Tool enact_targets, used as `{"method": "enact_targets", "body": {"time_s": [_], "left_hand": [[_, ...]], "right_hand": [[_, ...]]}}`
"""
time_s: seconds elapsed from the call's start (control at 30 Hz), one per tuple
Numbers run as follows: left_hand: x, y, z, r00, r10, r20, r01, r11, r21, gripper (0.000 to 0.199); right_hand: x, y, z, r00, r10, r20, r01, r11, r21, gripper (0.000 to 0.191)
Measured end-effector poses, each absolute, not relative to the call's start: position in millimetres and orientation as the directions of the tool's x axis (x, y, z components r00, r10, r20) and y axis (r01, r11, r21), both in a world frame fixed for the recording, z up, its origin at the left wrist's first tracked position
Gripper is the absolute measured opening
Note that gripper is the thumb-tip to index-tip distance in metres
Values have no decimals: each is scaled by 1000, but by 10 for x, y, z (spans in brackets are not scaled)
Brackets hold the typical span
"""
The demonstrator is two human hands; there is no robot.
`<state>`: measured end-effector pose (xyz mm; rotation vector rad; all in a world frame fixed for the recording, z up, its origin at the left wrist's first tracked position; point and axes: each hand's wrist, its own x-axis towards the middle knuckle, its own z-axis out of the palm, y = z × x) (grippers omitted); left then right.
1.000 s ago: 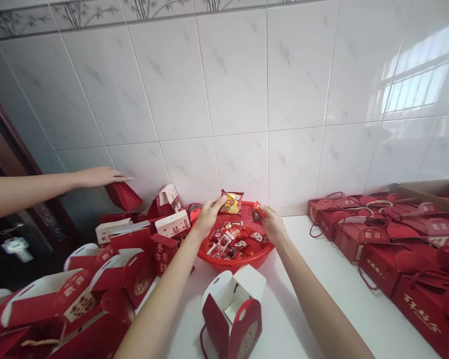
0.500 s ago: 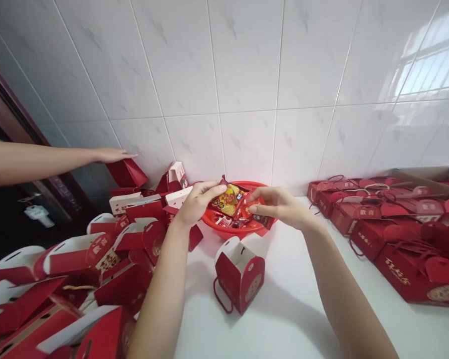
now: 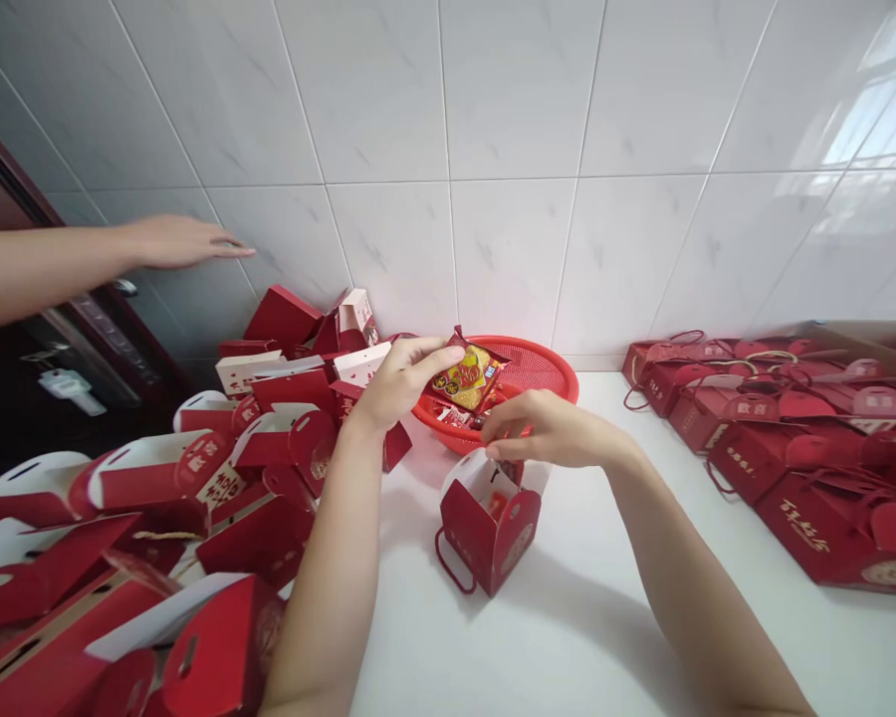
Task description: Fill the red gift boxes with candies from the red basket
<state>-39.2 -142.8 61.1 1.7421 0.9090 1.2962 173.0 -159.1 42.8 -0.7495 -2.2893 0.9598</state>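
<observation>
My left hand pinches a red and yellow snack packet over the red plastic basket. More wrapped sweets lie in the basket below it. In front of the basket stands an open red gift box with a cord handle hanging at its left. My right hand is over the box's opening, its fingers curled down round a small dark-red wrapped sweet, partly hidden. Inside the box an orange-red packet shows.
Many open red boxes crowd the left side. Closed boxes with cords stand in rows at the right, by a cardboard carton. Another person's hand reaches in from the left. A tiled wall rises behind the basket.
My right hand has moved from the basket down to the box, and an orange-red packet now shows inside it. The other person's hand has lifted off a red box and drawn back left.
</observation>
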Motion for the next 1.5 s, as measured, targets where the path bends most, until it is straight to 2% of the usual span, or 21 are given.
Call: {"method": "enact_targets", "body": {"time_s": [0.17,0.37,0.5,0.77,1.03,1.23,1.5], "left_hand": [[-342,-1488,639,339,862,377,135,-441,887,29],[-319,-1542,660,380,819,429,160,-515,842,30],[-305,-1548,640,450,803,390,173,-507,844,33],[-273,-1530,610,491,797,352,177,-487,855,40],[-200,-1598,645,532,789,308,226,-483,846,38],[-199,-1590,632,580,766,278,212,-471,856,36],[-192,-1571,618,573,765,294,239,-499,833,38]], "right_hand": [[1876,-1631,544,-636,755,161,183,350,-919,11],[1883,-1663,562,-480,848,226,135,326,-936,24],[1853,-1655,560,-410,870,272,48,319,-947,31],[1917,-1674,607,-433,835,341,66,406,-911,32],[1905,-1667,584,-405,811,422,113,503,-857,32],[1885,-1699,577,-355,779,517,319,621,-716,27],[1891,-1832,630,-407,747,526,475,665,-577,14]]}}
